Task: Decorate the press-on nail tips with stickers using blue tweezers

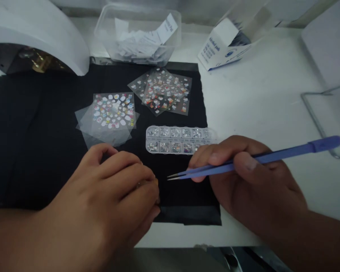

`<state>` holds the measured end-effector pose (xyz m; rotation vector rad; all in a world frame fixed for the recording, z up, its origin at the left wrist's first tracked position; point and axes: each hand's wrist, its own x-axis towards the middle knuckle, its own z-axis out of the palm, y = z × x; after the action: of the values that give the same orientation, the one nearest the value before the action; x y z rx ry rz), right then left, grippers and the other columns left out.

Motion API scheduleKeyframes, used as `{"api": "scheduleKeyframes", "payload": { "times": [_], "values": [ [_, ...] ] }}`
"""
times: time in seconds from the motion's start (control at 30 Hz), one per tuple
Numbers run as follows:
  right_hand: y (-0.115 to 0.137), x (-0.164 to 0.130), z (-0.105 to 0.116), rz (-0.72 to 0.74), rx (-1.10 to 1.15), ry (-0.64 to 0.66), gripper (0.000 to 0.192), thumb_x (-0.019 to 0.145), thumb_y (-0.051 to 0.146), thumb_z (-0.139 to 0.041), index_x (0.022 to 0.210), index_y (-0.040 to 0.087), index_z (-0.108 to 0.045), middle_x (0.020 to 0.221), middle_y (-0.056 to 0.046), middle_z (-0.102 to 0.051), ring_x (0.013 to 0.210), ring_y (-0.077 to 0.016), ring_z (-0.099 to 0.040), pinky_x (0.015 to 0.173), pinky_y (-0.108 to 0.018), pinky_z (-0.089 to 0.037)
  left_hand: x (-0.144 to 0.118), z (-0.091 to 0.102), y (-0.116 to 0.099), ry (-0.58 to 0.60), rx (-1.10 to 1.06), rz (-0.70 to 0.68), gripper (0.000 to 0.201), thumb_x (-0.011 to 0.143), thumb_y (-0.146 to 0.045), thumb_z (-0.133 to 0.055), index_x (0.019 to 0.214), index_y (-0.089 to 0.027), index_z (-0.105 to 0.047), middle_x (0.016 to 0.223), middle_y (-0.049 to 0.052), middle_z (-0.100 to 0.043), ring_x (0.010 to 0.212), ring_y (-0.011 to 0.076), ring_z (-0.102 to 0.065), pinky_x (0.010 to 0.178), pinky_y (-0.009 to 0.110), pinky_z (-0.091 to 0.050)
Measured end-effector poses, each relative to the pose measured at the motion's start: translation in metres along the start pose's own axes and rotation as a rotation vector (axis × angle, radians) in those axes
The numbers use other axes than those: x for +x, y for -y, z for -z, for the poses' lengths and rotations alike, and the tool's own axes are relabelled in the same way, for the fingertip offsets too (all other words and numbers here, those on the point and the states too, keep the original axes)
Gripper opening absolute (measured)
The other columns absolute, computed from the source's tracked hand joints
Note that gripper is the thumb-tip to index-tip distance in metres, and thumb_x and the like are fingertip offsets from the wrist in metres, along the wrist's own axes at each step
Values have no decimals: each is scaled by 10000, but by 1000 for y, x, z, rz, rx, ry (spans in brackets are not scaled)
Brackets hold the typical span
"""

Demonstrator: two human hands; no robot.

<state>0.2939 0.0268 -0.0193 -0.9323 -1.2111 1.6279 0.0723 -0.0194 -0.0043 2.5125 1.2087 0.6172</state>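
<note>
The right hand (pixel 252 181) pinched blue tweezers (pixel 255 158), tips pointing to 9 o'clock over the black cloth (pixel 31 151). The left hand (pixel 113 189) lay curled, fingers together, on the cloth. A gem box (pixel 178 139) sat at 12 o'clock from the tips.

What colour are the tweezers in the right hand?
The tweezers are blue-purple with pale metal tips, held by the right hand; the head view shows it.
</note>
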Motion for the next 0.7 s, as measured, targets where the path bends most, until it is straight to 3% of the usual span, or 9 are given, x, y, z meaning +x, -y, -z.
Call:
{"api": "scheduleKeyframes", "payload": {
  "times": [0.27, 0.43, 0.7],
  "values": [
    [-2, 4, 1, 72, 47, -52, 218, 879, 410, -684, 761, 242, -755, 640, -7, -704, 619, -173, -673, 627, -301, -566, -4, -4, -3, -21, 30, 20, 187, 947, -130, -537, 861, -220, -677, 930, -37, -748, 872, 191, -658, 845, 443, -340],
    [-3, 5, 4, 103, 39, -38, 212, 876, 406, -685, 782, 231, -761, 659, -26, -712, 623, -171, -685, 613, -274, -584, 0, 0, -3, -3, 10, -4, 92, 934, -166, -609, 878, -186, -678, 927, -15, -742, 873, 201, -664, 833, 437, -346],
    [-5, 2, 8, 171, 48, 46, 194, 905, 389, -650, 837, 234, -745, 688, -22, -702, 659, -161, -678, 630, -263, -584, -1, -2, -4, -79, 54, -44, 69, 919, -229, -638, 948, -175, -670, 950, -1, -759, 920, 217, -684, 909, 471, -372]
  ]
}}
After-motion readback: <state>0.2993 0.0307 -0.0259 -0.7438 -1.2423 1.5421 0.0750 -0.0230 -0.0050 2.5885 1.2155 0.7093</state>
